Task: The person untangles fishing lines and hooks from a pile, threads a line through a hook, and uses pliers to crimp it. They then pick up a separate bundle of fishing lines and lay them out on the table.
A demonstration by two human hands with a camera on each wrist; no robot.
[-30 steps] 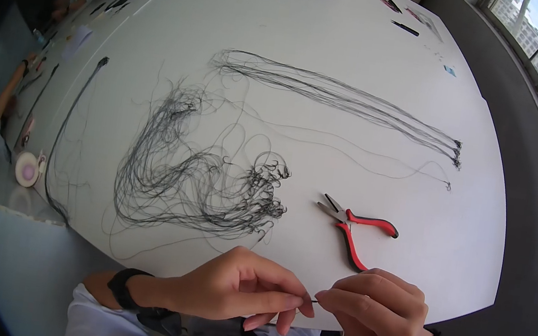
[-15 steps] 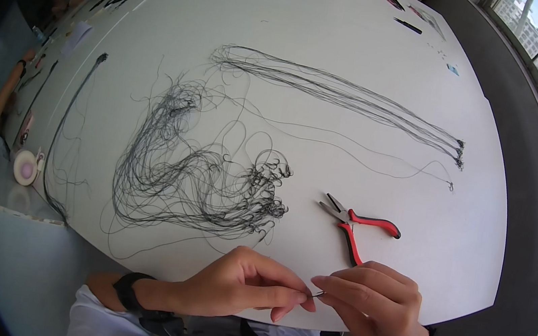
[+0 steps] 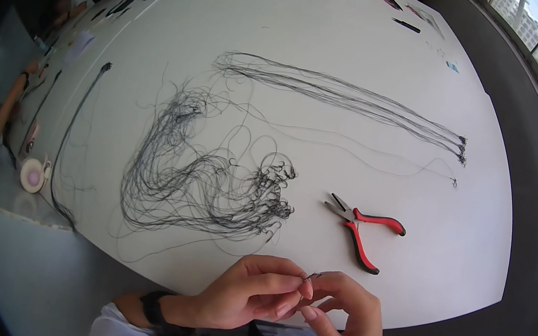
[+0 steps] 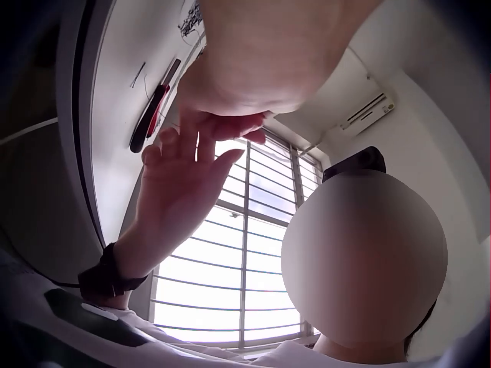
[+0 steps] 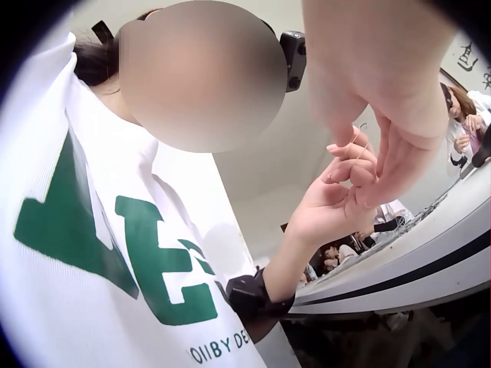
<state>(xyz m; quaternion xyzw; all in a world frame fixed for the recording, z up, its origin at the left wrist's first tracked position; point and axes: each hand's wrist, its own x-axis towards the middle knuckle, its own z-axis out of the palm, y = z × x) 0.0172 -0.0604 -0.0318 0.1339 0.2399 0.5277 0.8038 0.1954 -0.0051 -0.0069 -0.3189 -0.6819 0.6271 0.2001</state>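
Since a second ago I have turned both hands and brought them closer together, a little lower over the table edge; the right palm, which faced down before, now faces more up, and the small metal end now sticks up between my fingertips.

My left hand (image 3: 253, 292) is curled, and its thumb and forefinger pinch the small metal hook (image 3: 313, 276) at the end of a thin black cord; the cord itself I cannot follow in the pictures. My right hand (image 3: 338, 310) is curled too, and its fingertips meet the left ones at the same hook, so both hands grip it from two sides. In the wrist views I only see the fingers touching, not the hook.

I judge that I am at the step of fitting or checking the end piece on one cord, by hand. The next move asks for a steady pinch with the left hand and a small, exact motion of the right fingers. If the piece must be squeezed, the right hand has to let go and take the red-handled pliers (image 3: 363, 228), which lie on the white table (image 3: 365, 58) just beyond my hands.

To the left of the pliers lies the big tangled pile of black cords (image 3: 199, 179) with their hooks. Farther away is a straight bundle of cords (image 3: 346, 100), and one single cord (image 3: 379, 157) lies between it and the pliers. At the far side other persons sit with their own cords.
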